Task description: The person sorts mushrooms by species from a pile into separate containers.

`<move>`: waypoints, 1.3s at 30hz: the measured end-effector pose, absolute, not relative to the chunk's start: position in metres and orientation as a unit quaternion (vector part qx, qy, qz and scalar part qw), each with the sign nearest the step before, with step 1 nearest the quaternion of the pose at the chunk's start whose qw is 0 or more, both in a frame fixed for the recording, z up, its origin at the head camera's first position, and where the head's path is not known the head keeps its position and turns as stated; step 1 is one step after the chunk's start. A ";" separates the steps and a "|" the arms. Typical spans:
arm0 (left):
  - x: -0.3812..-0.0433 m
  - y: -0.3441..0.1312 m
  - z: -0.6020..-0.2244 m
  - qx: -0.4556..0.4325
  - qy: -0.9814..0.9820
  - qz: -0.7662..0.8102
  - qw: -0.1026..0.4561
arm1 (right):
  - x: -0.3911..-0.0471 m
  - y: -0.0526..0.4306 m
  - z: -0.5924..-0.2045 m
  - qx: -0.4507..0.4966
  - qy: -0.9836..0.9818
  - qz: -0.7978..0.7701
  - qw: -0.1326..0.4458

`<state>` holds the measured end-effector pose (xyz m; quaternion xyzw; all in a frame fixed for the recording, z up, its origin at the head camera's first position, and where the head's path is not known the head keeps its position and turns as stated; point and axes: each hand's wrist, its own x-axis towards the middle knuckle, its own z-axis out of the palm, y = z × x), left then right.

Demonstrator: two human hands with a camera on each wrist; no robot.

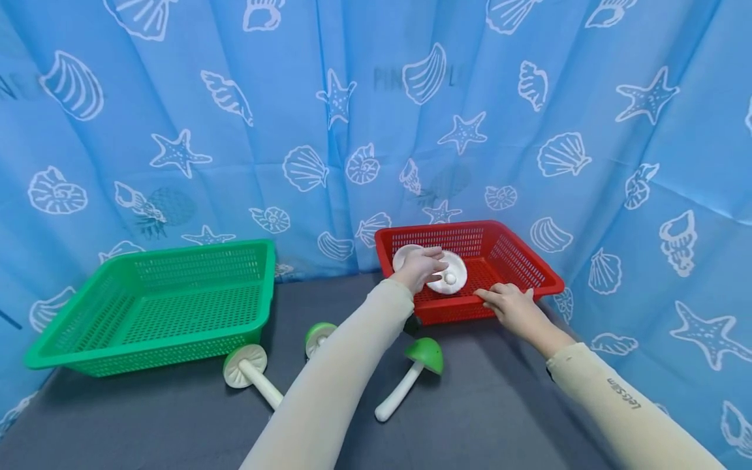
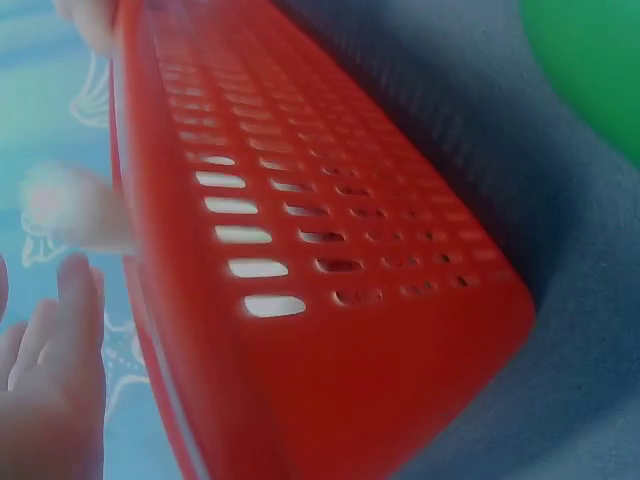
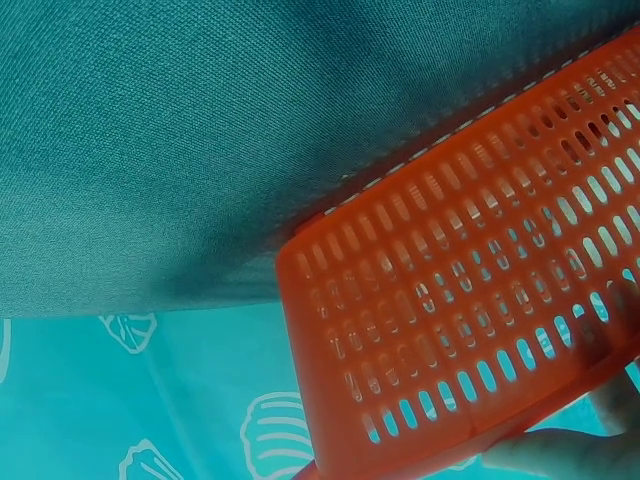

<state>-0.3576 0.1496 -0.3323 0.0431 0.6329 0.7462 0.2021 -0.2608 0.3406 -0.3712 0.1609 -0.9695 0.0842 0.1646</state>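
Left hand (image 1: 417, 267): fingers spread above the red basket (image 1: 458, 312) toward its left end, pinching nothing visible; contact with the white pieces cannot be told.
Right hand (image 1: 517, 310): fingers on the basket's near rim, right of centre, probably to steady it; whether they pinch or merely rest, I cannot tell.
Red basket: stands against the curtain (image 1: 352, 130), long slotted side facing the person, so both hands meet that side.
Inside it: a white disc (image 1: 455, 264) with a round nub, likely a mushroom seen stem-end on, and a second white piece (image 1: 407, 253) partly behind the left hand.
Loose mushrooms: green-capped, lying on their sides; one (image 1: 247, 365) just beside the green basket (image 1: 170, 356), one (image 1: 320, 331) partly behind the left sleeve (image 1: 343, 378), one (image 1: 413, 372) in front of the red basket.
Green basket: well apart on the left, slotted floor showing.
Desk (image 1: 470, 405): dark cloth beneath everything.
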 end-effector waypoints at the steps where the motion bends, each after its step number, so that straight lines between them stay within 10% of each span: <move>1: -0.356 0.149 -0.332 0.036 0.634 0.747 0.197 | -0.261 0.340 -0.371 0.162 -0.970 0.083 0.164; 39: -0.288 -0.026 -0.307 0.032 0.644 0.750 0.147 | -0.255 0.341 -0.357 0.145 -0.969 0.157 0.122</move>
